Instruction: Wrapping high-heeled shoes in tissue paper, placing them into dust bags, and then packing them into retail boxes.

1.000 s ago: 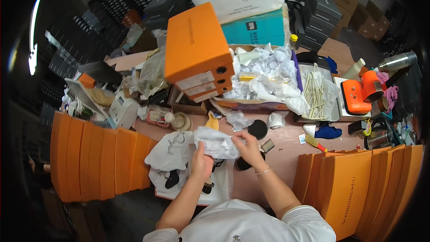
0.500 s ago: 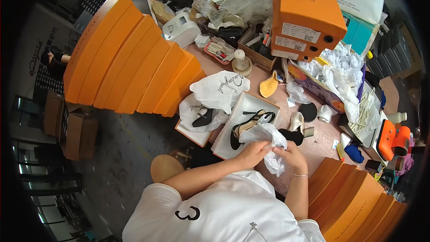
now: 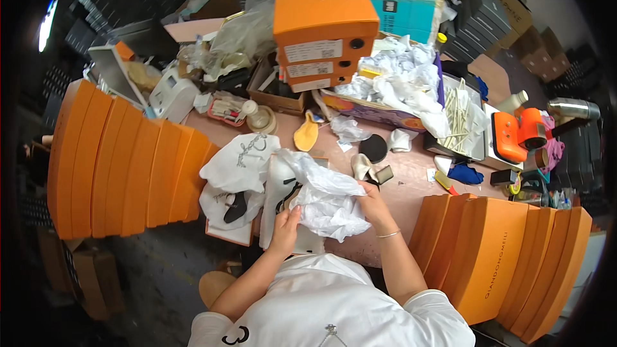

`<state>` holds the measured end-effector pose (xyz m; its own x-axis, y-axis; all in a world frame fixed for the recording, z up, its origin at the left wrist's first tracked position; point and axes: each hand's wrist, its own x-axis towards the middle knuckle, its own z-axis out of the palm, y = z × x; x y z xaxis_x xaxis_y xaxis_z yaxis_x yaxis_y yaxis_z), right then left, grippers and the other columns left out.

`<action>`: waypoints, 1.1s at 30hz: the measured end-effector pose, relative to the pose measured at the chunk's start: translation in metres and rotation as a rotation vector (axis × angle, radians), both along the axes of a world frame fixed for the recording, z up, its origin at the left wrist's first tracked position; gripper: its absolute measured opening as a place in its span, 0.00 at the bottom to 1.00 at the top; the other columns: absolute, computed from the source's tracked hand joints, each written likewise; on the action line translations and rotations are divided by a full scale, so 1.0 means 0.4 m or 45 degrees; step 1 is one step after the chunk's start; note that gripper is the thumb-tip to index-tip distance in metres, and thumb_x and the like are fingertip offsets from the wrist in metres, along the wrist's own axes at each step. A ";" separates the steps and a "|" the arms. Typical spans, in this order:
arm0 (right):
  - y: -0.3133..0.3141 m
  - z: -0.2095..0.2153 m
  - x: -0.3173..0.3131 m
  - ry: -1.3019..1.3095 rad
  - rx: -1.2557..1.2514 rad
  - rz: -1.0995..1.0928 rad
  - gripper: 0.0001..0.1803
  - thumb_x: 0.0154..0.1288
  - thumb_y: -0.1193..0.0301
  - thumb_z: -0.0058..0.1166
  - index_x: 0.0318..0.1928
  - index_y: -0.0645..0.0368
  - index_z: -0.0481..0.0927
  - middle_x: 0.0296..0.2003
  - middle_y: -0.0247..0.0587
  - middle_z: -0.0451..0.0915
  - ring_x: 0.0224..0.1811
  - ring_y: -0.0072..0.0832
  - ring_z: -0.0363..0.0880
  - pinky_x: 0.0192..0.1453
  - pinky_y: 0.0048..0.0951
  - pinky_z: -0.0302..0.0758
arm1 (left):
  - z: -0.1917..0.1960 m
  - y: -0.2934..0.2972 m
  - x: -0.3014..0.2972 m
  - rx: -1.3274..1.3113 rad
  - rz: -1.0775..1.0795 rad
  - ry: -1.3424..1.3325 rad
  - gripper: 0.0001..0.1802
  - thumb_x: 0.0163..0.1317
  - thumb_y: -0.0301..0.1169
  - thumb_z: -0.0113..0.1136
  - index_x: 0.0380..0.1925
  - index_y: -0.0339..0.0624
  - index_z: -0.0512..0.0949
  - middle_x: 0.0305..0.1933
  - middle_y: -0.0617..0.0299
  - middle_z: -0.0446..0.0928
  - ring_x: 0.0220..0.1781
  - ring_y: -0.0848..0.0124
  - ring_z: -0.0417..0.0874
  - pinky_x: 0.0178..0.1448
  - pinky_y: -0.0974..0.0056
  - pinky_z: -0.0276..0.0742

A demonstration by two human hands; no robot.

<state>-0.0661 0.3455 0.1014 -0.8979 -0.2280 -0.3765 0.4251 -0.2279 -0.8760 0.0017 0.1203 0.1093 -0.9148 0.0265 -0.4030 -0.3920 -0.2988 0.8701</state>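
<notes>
A crumpled white sheet of tissue paper (image 3: 331, 202) is stretched between my hands above the near side of the table. My left hand (image 3: 283, 231) pinches its left edge. With closed fingers, my right hand (image 3: 375, 207) grips the right side. Below the paper lies an open white-lined shoebox (image 3: 273, 196); most of the strappy black shoe (image 3: 287, 199) in it is covered. Just left of that, a black shoe (image 3: 236, 208) rests in a second open box, partly wrapped in a white dust bag (image 3: 234, 162).
Orange shoeboxes stand in rows at left (image 3: 122, 160) and right (image 3: 488, 257). More orange boxes (image 3: 324, 13) are stacked at the back, beside a carton of crumpled paper (image 3: 398, 77). A black round lid (image 3: 373, 148) and a pale shoe (image 3: 363, 168) lie beyond my right hand.
The tissue paper, bunched up between my hands before, is now spread wider. My hands have moved apart. The view has turned toward the right.
</notes>
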 end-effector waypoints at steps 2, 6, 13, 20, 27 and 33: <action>0.008 -0.001 0.003 0.265 0.263 0.168 0.12 0.62 0.80 0.48 0.45 0.65 0.79 0.36 0.29 0.81 0.36 0.16 0.75 0.43 0.21 0.73 | 0.046 0.004 -0.032 -0.144 -0.089 0.204 0.33 0.65 0.40 0.58 0.62 0.28 0.62 0.60 0.54 0.69 0.63 0.69 0.68 0.65 0.65 0.61; -0.022 0.042 -0.005 0.821 0.628 0.380 0.17 0.50 0.81 0.51 0.44 0.67 0.77 0.36 0.50 0.79 0.40 0.39 0.80 0.46 0.33 0.74 | 0.068 -0.006 -0.075 0.197 -0.173 0.047 0.40 0.59 0.34 0.64 0.67 0.35 0.55 0.63 0.55 0.66 0.66 0.65 0.64 0.69 0.61 0.59; 0.089 0.135 -0.224 0.776 0.523 0.636 0.22 0.60 0.64 0.61 0.51 0.65 0.77 0.40 0.45 0.81 0.40 0.31 0.81 0.45 0.29 0.77 | 0.038 0.023 -0.117 0.237 0.122 -0.207 0.22 0.60 0.24 0.58 0.56 0.39 0.70 0.51 0.58 0.76 0.48 0.69 0.79 0.53 0.63 0.75; 0.180 0.011 -0.652 0.678 0.602 0.028 0.13 0.62 0.77 0.46 0.44 0.67 0.80 0.34 0.51 0.83 0.35 0.31 0.82 0.42 0.28 0.77 | 0.007 -0.024 -0.040 -0.318 -0.949 0.116 0.23 0.61 0.25 0.56 0.57 0.33 0.70 0.55 0.56 0.76 0.55 0.70 0.75 0.61 0.64 0.68; 0.179 -0.158 -0.792 0.842 1.675 0.469 0.15 0.58 0.70 0.51 0.47 0.60 0.77 0.46 0.51 0.75 0.49 0.49 0.79 0.52 0.47 0.75 | 0.076 -0.085 -0.013 0.282 -1.089 -0.384 0.34 0.58 0.40 0.60 0.63 0.35 0.66 0.61 0.56 0.72 0.62 0.70 0.69 0.67 0.64 0.62; 0.175 -0.180 -0.770 0.903 1.836 0.412 0.12 0.61 0.72 0.46 0.45 0.52 0.75 0.45 0.49 0.72 0.45 0.44 0.80 0.45 0.43 0.78 | 0.100 0.001 -0.087 -0.305 -1.171 -0.243 0.34 0.55 0.32 0.63 0.63 0.36 0.66 0.60 0.56 0.73 0.60 0.71 0.73 0.64 0.65 0.66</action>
